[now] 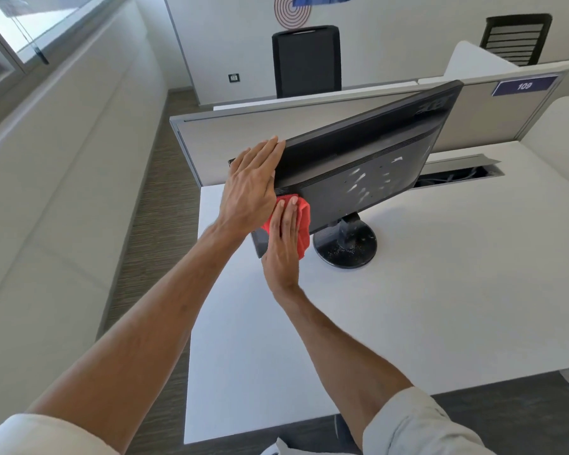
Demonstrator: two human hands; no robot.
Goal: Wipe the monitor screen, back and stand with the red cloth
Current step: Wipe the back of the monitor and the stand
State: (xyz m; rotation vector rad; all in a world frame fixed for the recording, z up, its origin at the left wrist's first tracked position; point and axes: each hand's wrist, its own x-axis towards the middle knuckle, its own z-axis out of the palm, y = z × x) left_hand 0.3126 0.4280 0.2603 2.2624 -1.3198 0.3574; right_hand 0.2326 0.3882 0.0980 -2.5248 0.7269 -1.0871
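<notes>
Monitor tilted on white bench, back twd person. L hand flat, fingers straight, braces top edge, holds nothing. R hand just below, flat, presses red cloth on back's lower corner. Best: brace w/ L, sweep cloth right over pale smudges, then speckled stand. Partition, black chair beyond hands.

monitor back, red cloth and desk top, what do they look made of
Monitor back: likely moulded plastic, matte black, with fine ribbed vent lines and pale smears on it. Red cloth: soft fabric, perhaps microfibre, judging by how it folds and bunches. Desk top: probably laminate, smooth matte white with no visible grain.
</notes>
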